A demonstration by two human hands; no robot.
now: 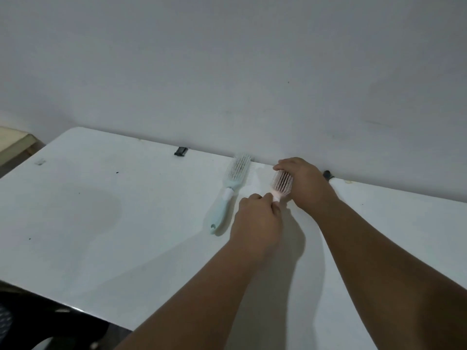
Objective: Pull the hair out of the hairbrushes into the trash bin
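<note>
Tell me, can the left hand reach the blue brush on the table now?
Probably yes. The blue brush lies free on the table, just left of the left hand, with nothing between them. But its fingers are on the pink brush, so they must let go first.

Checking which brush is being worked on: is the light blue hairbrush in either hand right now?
No. The light blue hairbrush lies untouched on the table, while the left hand and right hand both hold the pink hairbrush.
</note>
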